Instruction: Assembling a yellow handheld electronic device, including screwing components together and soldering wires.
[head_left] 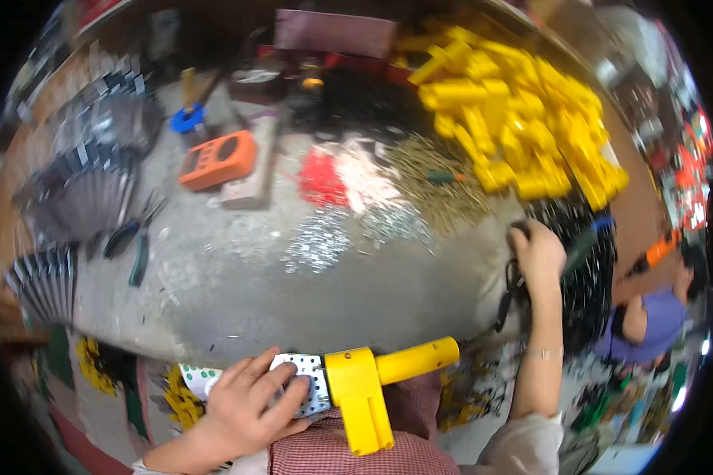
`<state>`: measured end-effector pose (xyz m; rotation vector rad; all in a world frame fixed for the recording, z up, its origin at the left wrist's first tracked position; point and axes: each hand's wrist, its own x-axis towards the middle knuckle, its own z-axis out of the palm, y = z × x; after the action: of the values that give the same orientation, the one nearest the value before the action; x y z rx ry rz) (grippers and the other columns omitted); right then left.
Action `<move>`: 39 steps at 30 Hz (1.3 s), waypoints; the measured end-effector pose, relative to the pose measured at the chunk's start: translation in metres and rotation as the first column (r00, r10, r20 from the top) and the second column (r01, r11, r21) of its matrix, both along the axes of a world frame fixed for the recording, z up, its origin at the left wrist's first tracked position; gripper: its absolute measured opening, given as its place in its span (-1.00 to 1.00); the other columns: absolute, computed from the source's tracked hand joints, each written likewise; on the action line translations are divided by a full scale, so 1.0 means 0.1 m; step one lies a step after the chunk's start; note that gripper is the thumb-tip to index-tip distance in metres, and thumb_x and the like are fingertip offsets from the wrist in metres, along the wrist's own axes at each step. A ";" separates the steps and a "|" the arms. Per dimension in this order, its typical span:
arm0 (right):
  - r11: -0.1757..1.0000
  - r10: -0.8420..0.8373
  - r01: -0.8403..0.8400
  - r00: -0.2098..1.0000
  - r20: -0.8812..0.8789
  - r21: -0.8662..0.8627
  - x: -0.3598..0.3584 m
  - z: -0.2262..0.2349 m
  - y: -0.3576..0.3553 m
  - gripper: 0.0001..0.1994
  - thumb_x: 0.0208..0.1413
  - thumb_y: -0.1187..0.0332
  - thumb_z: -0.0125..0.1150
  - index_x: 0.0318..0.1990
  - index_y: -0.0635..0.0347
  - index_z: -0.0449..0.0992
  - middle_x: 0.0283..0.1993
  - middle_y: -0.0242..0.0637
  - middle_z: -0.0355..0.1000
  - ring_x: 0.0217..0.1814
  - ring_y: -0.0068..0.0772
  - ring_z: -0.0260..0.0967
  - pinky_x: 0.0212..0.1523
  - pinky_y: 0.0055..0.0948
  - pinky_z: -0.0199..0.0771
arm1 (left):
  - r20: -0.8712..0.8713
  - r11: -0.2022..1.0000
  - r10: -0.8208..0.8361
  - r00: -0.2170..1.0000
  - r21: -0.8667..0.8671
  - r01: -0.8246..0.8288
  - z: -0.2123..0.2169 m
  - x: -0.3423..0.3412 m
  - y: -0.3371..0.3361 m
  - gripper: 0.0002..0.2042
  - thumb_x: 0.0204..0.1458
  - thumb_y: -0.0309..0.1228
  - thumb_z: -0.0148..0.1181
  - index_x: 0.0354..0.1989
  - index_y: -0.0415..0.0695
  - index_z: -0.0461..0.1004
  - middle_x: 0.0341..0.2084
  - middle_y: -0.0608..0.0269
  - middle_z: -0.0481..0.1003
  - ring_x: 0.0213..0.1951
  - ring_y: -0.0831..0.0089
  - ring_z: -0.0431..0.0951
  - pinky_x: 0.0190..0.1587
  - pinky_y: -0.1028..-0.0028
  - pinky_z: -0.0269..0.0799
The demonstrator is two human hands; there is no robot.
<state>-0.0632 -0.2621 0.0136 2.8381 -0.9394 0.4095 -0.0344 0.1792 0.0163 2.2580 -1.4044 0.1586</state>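
Note:
At the near edge of the table, over my lap, my left hand (253, 400) grips a perforated metal plate (313, 388). The plate joins a yellow plastic housing (360, 400) with a tube-shaped arm pointing right. My right hand (539, 257) is at the table's right side, beside a pile of shiny black parts (590, 277). Its fingers are curled together; what they hold, if anything, is too blurred to name. A thin black piece (505, 305) lies just below that hand.
Yellow plastic housings (523, 111) are heaped at the back right. Brass-coloured pins (444, 190), silver screws (317, 241), red bits (322, 178) and pale bits (364, 174) lie mid-table. An orange device (218, 161), pliers (139, 257) and stacked metal plates (79, 190) are left. Another person (650, 324) sits right.

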 end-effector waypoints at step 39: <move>-0.076 0.979 -0.840 0.040 0.200 0.538 0.88 0.01 3.61 -0.86 -0.10 0.41 0.24 -0.40 0.18 0.40 -0.40 -0.21 0.30 -0.32 -0.11 0.36 -0.31 -0.24 0.43 | -0.950 0.571 0.094 0.297 -0.193 -0.798 -1.01 -0.24 1.19 -0.81 -0.12 -0.59 0.24 -0.27 -0.27 0.53 -0.38 0.23 0.47 -0.32 0.49 0.48 -0.25 0.50 0.36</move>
<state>0.0249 0.0993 0.0143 3.3331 1.5397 -0.2749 -0.0580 0.2977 -0.0845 1.5654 0.0462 -0.2795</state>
